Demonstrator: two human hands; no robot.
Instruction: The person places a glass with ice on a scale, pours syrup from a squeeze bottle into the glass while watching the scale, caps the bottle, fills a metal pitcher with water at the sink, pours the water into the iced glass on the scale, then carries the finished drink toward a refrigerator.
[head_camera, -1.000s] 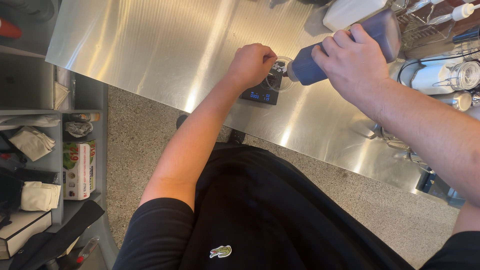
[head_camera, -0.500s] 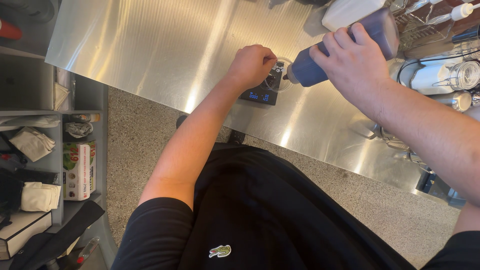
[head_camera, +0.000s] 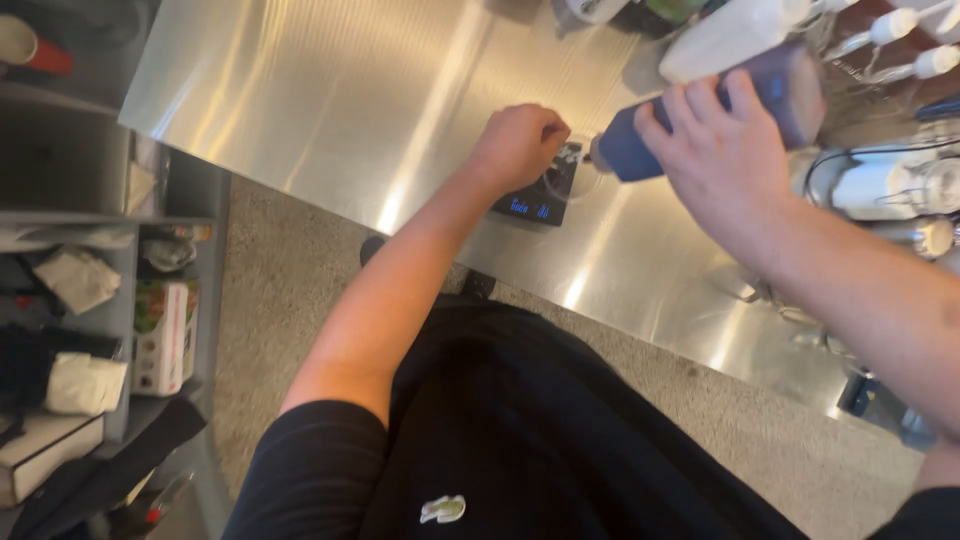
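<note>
Starting far left: grey shelf unit (head_camera: 118, 330), holding crumpled white cloths (head_camera: 78, 278), a carton with green and red print (head_camera: 163, 335), a flat white box (head_camera: 45, 452) at the bottom. Red cup (head_camera: 30, 45) at the top left corner, on a darker surface beside the steel.

Stainless steel worktop (head_camera: 330, 110), brushed, streaked with glare, running diagonally across the upper frame; speckled floor (head_camera: 280, 300) below its near edge.

Left hand (head_camera: 518, 146), fingers curled shut into a loose fist, resting over the near corner of a small black digital scale (head_camera: 545, 195) with a lit blue display. Whether anything sits inside the fist: cannot tell.

Clear glass (head_camera: 578, 170), standing on the scale, just right of the left hand, partly hidden by it.

Dark blue squeeze bottle (head_camera: 700, 115), tipped almost horizontal, nozzle end at the glass rim, clamped around its middle by the right hand (head_camera: 722, 160); fingers wrapped over the top, forearm leading off to the lower right.

White plastic bottle (head_camera: 735, 35) lying behind the blue one. Further right: pump-top bottles (head_camera: 905, 45), metal vessels (head_camera: 895, 185), a black cable (head_camera: 880, 150).

Foreground: black shirt (head_camera: 520, 430) with a small light emblem.
</note>
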